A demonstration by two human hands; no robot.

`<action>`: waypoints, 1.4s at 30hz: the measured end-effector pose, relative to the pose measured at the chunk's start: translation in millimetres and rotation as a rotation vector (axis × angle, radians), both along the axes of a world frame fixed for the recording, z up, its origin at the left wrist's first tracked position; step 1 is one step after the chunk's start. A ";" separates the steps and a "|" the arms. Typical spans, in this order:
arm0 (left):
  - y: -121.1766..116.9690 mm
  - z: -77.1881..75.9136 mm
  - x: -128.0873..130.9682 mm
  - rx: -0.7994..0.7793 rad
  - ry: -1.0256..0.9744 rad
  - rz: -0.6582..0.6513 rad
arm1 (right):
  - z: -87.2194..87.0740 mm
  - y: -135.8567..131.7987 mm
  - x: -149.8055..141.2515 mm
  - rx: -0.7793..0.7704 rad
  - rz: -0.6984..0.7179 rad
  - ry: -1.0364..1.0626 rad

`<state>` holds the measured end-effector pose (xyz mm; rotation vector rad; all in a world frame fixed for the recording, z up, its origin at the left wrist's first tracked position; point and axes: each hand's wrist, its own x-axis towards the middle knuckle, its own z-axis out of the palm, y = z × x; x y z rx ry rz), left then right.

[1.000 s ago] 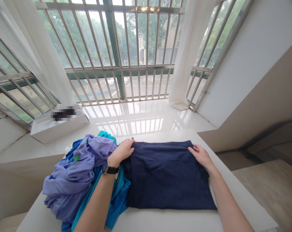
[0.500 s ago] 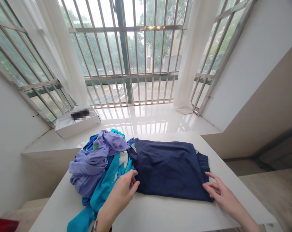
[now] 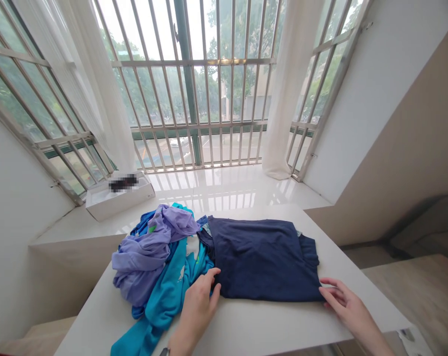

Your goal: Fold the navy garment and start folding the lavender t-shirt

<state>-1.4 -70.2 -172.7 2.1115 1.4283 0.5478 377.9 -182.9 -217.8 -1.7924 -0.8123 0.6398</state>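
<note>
White box (image 3: 120, 202) sat on sill (image 3: 227, 190). Purple cloth (image 3: 142, 264) and teal cloth (image 3: 164, 296) lay heaped. Left hand (image 3: 200, 299), thumb and forefinger parted, was at near left corner of folded navy garment (image 3: 261, 262), flat on table (image 3: 264, 326). Right hand (image 3: 344, 304) was at near right corner, grip impossible to tell.

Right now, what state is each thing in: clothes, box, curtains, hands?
Navy garment: folded, lying flat, lightly wrinkled.
Purple garment: crumpled in a heap.
Teal garment: bunched, partly under the purple one.
White box: open, a pixelated item inside.
White curtains: gathered to the sides, hanging.
Left hand: thumb and fingers parted at the navy garment's left edge.
Right hand: at its near right corner, grip unclear.
</note>
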 end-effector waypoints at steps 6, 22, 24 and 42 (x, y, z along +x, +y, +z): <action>-3.2 17.5 -8.5 0.027 -0.255 -0.111 | 1.7 -9.1 0.6 -0.015 -0.083 -0.024; -6.5 -9.1 -21.8 -0.053 -0.102 -0.212 | -12.1 -17.6 30.5 -0.135 0.274 -0.206; -6.1 -14.0 -23.4 -0.031 -0.078 -0.207 | -9.8 -18.7 28.7 -0.136 0.274 -0.222; 9.4 16.4 -24.8 0.221 0.134 -0.255 | 5.2 -24.3 38.0 0.091 0.245 -0.599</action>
